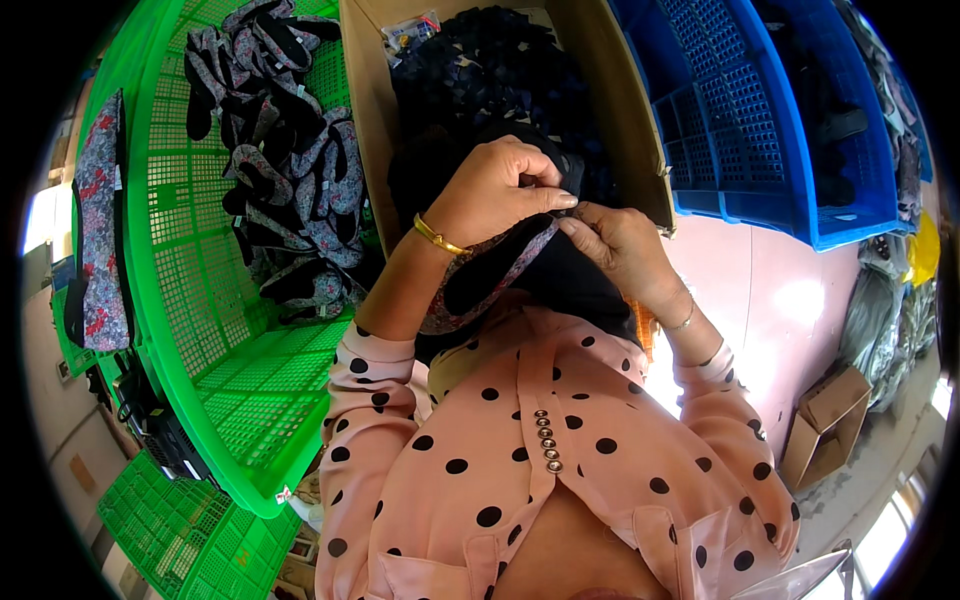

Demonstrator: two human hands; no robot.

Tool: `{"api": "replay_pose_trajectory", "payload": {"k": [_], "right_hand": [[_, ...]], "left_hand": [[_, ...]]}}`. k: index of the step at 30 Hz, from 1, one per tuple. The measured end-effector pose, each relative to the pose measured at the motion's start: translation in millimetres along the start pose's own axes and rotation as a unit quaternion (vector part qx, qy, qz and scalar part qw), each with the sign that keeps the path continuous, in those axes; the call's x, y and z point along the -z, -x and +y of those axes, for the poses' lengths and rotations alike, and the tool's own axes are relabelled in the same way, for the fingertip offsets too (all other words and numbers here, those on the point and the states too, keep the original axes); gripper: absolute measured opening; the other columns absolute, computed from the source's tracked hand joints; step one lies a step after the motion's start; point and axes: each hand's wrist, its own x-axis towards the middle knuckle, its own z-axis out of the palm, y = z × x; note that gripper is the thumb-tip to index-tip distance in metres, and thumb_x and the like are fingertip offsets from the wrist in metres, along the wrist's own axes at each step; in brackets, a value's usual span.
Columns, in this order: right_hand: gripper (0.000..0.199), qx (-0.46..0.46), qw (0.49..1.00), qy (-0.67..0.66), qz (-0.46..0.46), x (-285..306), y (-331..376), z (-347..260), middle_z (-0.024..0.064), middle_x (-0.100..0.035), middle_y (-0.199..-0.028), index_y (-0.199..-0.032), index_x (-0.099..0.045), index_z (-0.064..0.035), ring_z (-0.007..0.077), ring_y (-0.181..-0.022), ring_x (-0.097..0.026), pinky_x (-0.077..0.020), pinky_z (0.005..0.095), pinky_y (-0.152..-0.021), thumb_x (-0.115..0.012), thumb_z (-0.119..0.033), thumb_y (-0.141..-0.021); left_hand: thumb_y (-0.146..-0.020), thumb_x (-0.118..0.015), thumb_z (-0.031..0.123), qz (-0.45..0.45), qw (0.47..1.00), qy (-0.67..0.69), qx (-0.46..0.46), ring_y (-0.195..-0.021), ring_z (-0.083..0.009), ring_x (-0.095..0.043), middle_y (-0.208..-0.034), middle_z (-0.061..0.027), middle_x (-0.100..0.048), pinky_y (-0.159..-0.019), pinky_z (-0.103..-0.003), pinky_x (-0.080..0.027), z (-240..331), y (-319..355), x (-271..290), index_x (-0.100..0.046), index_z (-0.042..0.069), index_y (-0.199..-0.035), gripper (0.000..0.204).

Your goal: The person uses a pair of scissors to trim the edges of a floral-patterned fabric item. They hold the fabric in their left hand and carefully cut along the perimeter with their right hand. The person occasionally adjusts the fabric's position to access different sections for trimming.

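A floral fabric band with black on its inner side hangs in a loop above my lap. Its upper end is pinched between my two hands at the near side of an open cardboard box. My left hand has its fingers curled, thumb and forefinger pressed together at the band's end. Close against it, my right hand also pinches there with thumb and forefinger. The exact spot between the fingertips is small and partly hidden by them. The band's lower part runs behind my left wrist.
The cardboard box holds a heap of small dark pieces and a clear plastic packet. To the left, a green crate contains many similar floral bands; another band hangs outside it. Blue crates stand right, above a small carton.
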Motion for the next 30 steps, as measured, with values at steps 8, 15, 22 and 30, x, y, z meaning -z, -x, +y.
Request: {"api": "replay_pose_trajectory", "payload": {"k": [8, 15, 22, 30], "right_hand": [[0.045, -0.130, 0.921, -0.366, -0.017, 8, 2, 32, -0.0003, -0.046, -0.058, -0.080, -0.056, -0.0037, 0.0097, -0.053, -0.042, -0.0354, 0.0233, -0.052, -0.050, -0.043, -0.101], [0.041, -0.106, 0.955, -0.273, 0.045, -2, 16, 43, -0.0010, -0.044, -0.060, -0.085, -0.055, -0.0017, 0.0073, -0.058, -0.040, -0.0356, 0.0228, -0.055, -0.051, -0.039, -0.101], [0.033, -0.014, 0.973, -0.197, 0.116, -18, 15, 38, 0.0048, -0.053, -0.070, -0.104, -0.057, 0.0002, 0.0100, -0.062, -0.045, -0.0416, 0.0249, -0.058, -0.066, -0.030, -0.093], [0.033, 0.077, 0.990, -0.120, 0.007, -28, -20, 37, 0.0131, -0.068, -0.080, -0.112, -0.063, -0.0024, 0.0160, -0.068, -0.065, -0.0504, 0.0287, -0.061, -0.075, -0.013, -0.083]], "left_hand": [[-0.090, -0.070, 0.015, 0.203, 0.976, -0.021, 0.080, -0.079, -0.0068, -0.059, -0.088, -0.0036, -0.067, -0.071, -0.022, -0.048, -16, -1, 30, -0.065, -0.004, -0.094, 0.020], [-0.077, -0.077, 0.012, 0.216, 0.957, -0.192, 0.031, -0.089, -0.0270, -0.059, -0.099, -0.0094, -0.067, -0.075, -0.034, -0.049, 32, 67, -5, -0.068, 0.005, -0.099, 0.025], [-0.071, -0.079, 0.009, 0.240, 0.899, -0.366, -0.006, -0.079, -0.0255, -0.058, -0.085, -0.0057, -0.065, -0.068, -0.035, -0.048, 30, 71, -51, -0.069, 0.006, -0.091, 0.023], [-0.079, -0.073, 0.005, 0.252, 0.944, -0.212, 0.000, -0.066, -0.0227, -0.056, -0.079, -0.0101, -0.063, -0.058, -0.032, -0.046, 8, 59, -48, -0.067, 0.003, -0.087, 0.010]]}}
